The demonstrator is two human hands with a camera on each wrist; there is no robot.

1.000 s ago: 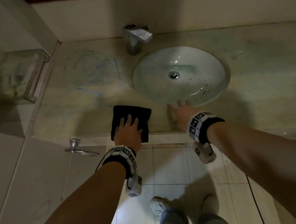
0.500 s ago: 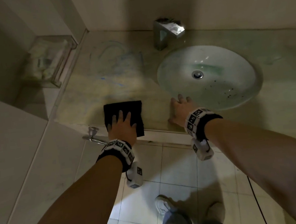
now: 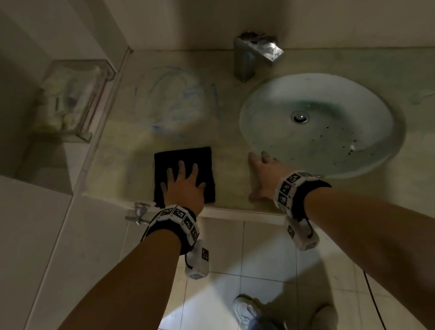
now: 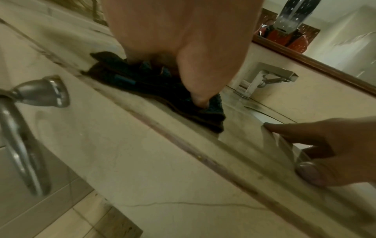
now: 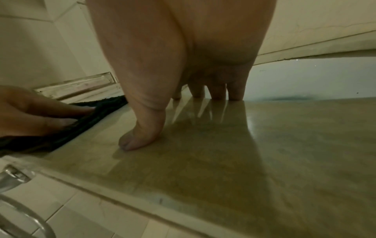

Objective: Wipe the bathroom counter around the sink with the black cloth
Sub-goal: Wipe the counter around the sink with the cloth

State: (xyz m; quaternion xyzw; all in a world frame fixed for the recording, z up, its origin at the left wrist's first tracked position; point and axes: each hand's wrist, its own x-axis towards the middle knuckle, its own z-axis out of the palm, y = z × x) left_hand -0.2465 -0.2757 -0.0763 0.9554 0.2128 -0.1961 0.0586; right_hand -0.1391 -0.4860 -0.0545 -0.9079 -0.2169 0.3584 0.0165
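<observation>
Left hand point(image 3: 184, 186) still flat, fingers spread, pressing cloth point(image 3: 184, 165) at tabletop point(image 3: 130, 157) front edge, barely shifted. Right hand point(image 3: 265, 173) stays flat, open, beside sink point(image 3: 319, 125). Bare tabletop behind cloth.

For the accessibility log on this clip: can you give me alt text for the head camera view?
A person's left hand presses flat on a folded black cloth near the front edge of a beige bathroom counter; the right hand rests flat on the counter beside the oval sink. Blue smears mark the counter behind the cloth, left of a chrome faucet.
</observation>
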